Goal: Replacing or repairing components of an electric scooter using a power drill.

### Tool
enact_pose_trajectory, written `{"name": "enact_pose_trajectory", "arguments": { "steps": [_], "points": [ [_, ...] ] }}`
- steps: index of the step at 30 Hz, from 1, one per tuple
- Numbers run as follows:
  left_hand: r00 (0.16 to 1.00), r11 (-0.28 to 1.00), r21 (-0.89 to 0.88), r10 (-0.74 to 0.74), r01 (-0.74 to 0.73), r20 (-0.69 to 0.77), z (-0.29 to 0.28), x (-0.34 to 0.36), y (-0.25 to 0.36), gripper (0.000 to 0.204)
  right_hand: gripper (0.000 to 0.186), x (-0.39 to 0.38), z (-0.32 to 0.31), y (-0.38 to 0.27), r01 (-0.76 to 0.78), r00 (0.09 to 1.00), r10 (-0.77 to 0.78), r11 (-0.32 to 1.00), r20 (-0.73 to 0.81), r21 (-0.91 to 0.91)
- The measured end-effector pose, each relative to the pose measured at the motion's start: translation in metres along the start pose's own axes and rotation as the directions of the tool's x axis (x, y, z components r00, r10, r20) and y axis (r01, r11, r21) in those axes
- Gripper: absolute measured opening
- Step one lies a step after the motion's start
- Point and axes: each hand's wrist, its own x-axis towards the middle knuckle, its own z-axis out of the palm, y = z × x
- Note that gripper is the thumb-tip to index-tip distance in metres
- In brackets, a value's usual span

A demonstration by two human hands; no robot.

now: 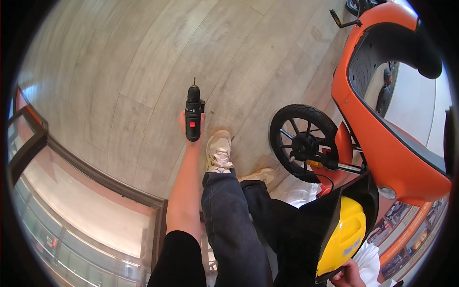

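Note:
Out in front of me, my left hand [183, 123] is wrapped round the grip of a black cordless drill [193, 119] with a red switch on top. A thin bit [194, 81] sticks out of its chuck, pointing away over the floor and touching nothing. Low on the right, my right hand [348, 276] has its fingers curled at the lower edge of a yellow hard hat [343, 237]. Black material [306, 229], perhaps a bag, surrounds the hat on both sides. The fingertips of this hand are partly hidden.
An orange scooter [346, 67] with a black spoked wheel [303, 142] stands close on the right. A brown-framed glass railing [105, 179] runs along the left. My shoes [220, 148] rest on the wood-look floor [153, 62]. Printed panels [406, 234] lie beyond the scooter.

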Motion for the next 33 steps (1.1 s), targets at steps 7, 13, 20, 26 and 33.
{"name": "enact_pose_trajectory", "arguments": {
  "steps": [7,13,20,26,33],
  "points": [
    [0.983,0.994,0.1,0.018,-0.037,0.184,-0.012,-0.002,0.002,0.058,0.012,0.007,-0.001,0.005,-0.014,0.999,0.012,0.999,-0.047,-0.051],
    [0.967,0.823,0.565,-0.186,0.057,0.173,-0.105,-0.047,-0.016,0.079,0.04,0.02,-0.005,0.015,-0.02,0.987,0.04,0.991,0.156,-0.13],
    [0.555,0.774,0.233,-0.596,0.588,0.58,-0.192,-0.153,0.354,0.045,0.028,0.03,-0.047,0.046,-0.057,0.964,0.02,0.99,0.264,0.132],
    [0.099,0.277,0.212,-0.794,0.937,0.599,-0.23,-0.2,0.564,0.099,0.03,-0.013,-0.069,0.054,-0.062,0.934,-0.01,0.98,0.358,0.19],
    [0.033,0.159,0.079,-0.599,0.984,0.8,-0.17,-0.262,0.613,0.092,0.027,-0.047,-0.082,0.056,-0.083,0.898,-0.101,0.917,0.428,0.391]
  ]
}}
